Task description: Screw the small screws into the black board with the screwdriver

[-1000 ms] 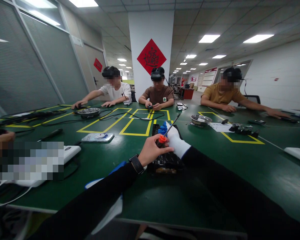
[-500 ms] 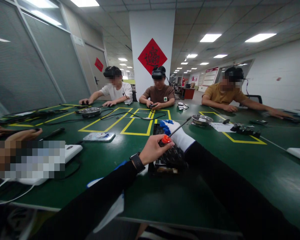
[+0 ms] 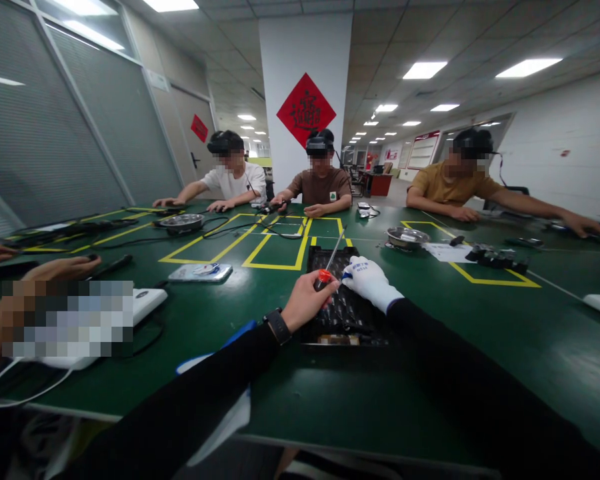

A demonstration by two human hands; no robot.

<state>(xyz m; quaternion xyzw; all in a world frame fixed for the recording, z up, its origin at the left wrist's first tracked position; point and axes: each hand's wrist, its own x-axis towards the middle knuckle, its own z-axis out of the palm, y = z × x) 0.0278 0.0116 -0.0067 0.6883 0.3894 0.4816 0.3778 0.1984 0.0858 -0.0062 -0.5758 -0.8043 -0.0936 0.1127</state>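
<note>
Near the bench's (image 3: 300,393) front edge, the left hand (image 3: 305,301) grips a screwdriver (image 3: 323,276) above the case (image 3: 350,321); the right hand's (image 3: 369,279) hold is indeterminable.

Shows as a screwdriver (image 3: 325,276) with a red-and-dark handle and a slim metal shaft. Sits gripped in the left hand (image 3: 305,300), slanted up and away. Beneath, lies flat on the green worktop (image 3: 290,393) as an oblong black tray (image 3: 367,337), glossy and ridged inside, with a brownish strip (image 3: 337,340) at the near end.
</note>
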